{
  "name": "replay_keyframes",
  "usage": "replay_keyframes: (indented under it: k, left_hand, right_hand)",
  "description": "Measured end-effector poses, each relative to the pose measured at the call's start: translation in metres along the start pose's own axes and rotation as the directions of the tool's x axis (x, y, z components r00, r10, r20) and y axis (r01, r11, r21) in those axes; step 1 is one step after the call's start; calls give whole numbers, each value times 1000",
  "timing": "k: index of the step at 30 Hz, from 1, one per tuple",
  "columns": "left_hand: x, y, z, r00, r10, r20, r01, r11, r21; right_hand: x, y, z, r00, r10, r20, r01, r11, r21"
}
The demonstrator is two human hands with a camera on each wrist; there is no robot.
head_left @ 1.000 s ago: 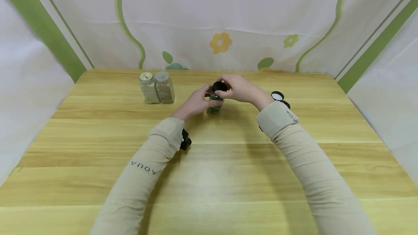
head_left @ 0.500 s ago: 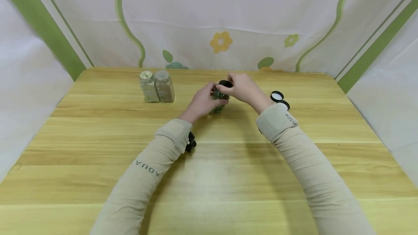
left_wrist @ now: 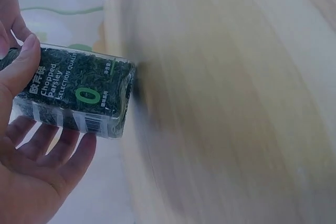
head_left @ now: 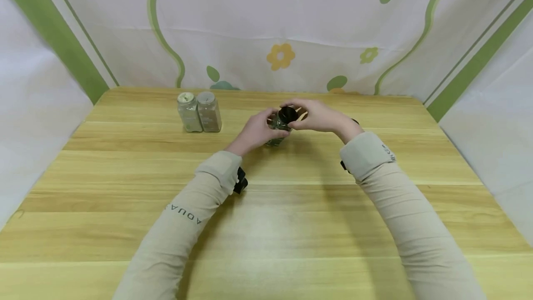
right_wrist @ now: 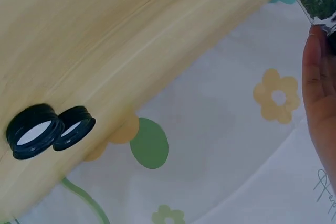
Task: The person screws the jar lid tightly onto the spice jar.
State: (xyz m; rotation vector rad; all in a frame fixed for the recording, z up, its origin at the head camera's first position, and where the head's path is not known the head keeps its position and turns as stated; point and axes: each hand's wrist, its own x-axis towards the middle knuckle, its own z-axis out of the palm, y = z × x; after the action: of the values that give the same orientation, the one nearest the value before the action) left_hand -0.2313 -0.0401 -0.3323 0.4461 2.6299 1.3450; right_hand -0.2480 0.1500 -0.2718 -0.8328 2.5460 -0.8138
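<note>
My left hand [head_left: 255,132] grips a clear square spice jar [left_wrist: 79,87] full of dark green flakes, labelled "Chopped Parsley" in the left wrist view. Thumb on one side, fingers along the other. Its black lid [head_left: 288,115] sits at the top, tipped slightly to the right in the head view. Around that lid curve the thumb and fingers of my right hand [head_left: 319,115]. In the right wrist view, only part of the right hand [right_wrist: 320,87] and the jar's lid end show at the right edge.
Two lidless spice jars, one pale [head_left: 190,115] and one brownish [head_left: 210,115], stand side by side at the back left of the wooden table [head_left: 266,235]. Two loose black lids [right_wrist: 34,132] lie near the table's back edge, mostly behind the right wrist in the head view.
The jar and left hand have shifted slightly right over the second. Since half a second ago, my right hand has moved a little right, its fingers wider around the lid, its wrist covering the loose lids.
</note>
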Motion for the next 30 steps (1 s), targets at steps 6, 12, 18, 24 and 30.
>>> replay_keyframes:
  k: [6, 12, 18, 24, 30]
  left_hand:
    - [1, -4, -6, 998, -19, 65, 21, 999, -30]
    - [0, -8, -10, 991, -64, 119, 76, 991, -108]
    - [-2, -9, -11, 993, -61, 97, 70, 992, -100]
    - [-2, -9, -14, 996, -44, 79, 52, 993, -105]
    - [-3, -7, -14, 996, -46, 76, 52, 995, -80]
  right_hand:
    - [1, -3, -1, 1000, 11, -24, -12, 999, -43]
    - [3, -5, -1, 997, 62, -35, -64, 995, -74]
    - [4, -3, 0, 999, 21, -38, -23, 998, -58]
    - [0, 0, -3, 997, -56, -47, 56, 998, -2]
    - [3, -2, 0, 996, -13, -85, 10, 999, -39]
